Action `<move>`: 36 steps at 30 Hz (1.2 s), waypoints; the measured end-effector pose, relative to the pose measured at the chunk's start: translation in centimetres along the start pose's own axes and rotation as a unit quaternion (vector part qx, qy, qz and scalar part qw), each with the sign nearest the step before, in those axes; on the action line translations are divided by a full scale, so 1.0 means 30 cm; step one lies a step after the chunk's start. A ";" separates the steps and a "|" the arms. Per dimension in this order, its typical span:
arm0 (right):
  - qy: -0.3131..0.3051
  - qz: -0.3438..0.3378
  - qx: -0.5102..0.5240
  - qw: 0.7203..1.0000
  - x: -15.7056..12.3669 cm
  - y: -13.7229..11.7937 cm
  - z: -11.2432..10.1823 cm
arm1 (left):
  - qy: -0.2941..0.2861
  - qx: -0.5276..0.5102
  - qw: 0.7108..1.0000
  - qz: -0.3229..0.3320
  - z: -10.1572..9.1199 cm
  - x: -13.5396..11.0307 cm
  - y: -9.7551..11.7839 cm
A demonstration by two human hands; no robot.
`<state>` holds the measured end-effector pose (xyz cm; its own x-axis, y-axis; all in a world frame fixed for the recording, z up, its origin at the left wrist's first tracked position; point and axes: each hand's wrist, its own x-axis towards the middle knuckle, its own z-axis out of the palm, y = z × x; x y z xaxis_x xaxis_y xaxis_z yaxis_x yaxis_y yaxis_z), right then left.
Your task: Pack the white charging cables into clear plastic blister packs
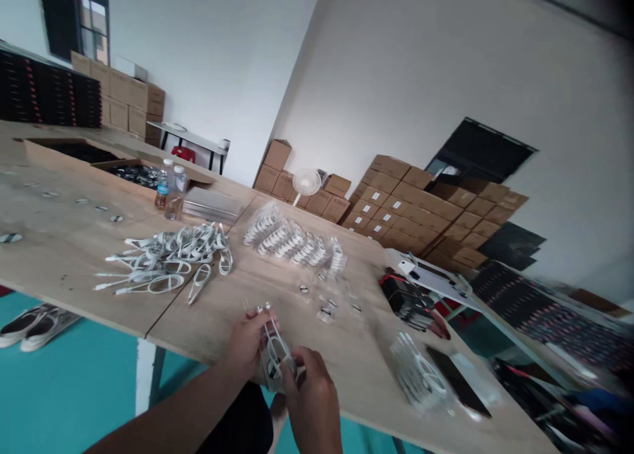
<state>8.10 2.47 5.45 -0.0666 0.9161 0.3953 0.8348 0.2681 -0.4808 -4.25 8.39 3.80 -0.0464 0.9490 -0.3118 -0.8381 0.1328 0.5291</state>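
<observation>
Both my hands meet at the near edge of a wooden table (pixel 64 242). My left hand (pixel 249 345) grips a coiled white cable (pixel 274 348), whose plug ends stick up past my fingers. My right hand (pixel 311 388) is closed on the lower part of the same coil, which sits in or against a clear plastic bag; the bag is hard to make out. A loose pile of white coiled cables (pixel 171 259) lies to the left. Behind it to the right is a row of bagged cables (pixel 292 239).
Two water bottles (pixel 170 189) and a stack of clear bags (pixel 212 205) stand further back. More bagged cables (pixel 421 375) and a dark phone (pixel 458 381) lie at right. Cardboard boxes (pixel 421 206) are stacked against the wall. A small white fan (pixel 306 183) stands among them. Shoes (pixel 34 322) rest on the teal floor.
</observation>
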 end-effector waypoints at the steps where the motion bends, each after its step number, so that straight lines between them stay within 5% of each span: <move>1: -0.010 0.014 0.047 0.999 -0.006 0.008 -0.001 | -0.001 -0.013 1.000 -0.005 0.001 0.000 0.003; 6: 0.046 0.060 0.140 0.987 -0.018 0.031 0.018 | -0.002 -0.071 0.997 -0.008 0.018 -0.014 0.000; 15: 0.076 -0.043 0.038 0.995 -0.028 0.027 0.056 | -0.002 -0.094 0.996 0.007 0.023 0.007 0.016; 21: 0.107 -0.019 0.063 0.992 -0.013 0.024 0.061 | -0.016 -0.083 0.996 -0.022 0.011 0.009 0.040; 24: 0.133 0.047 0.187 0.972 -0.010 0.044 0.065 | -0.032 -0.080 0.996 -0.033 0.005 0.003 0.047; 28: 0.026 0.139 0.404 0.904 -0.022 0.060 0.081 | -0.048 -0.091 0.993 -0.056 0.010 -0.001 0.037; 36: 0.039 0.205 0.449 0.869 -0.046 0.073 0.119 | -0.062 -0.082 0.993 -0.066 0.025 -0.012 0.034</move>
<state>8.08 2.86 1.04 0.2017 0.9761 0.0815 0.0152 0.0801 -0.9967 -4.68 8.39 5.03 0.1290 0.9554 -0.2656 -0.9099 0.2205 0.3514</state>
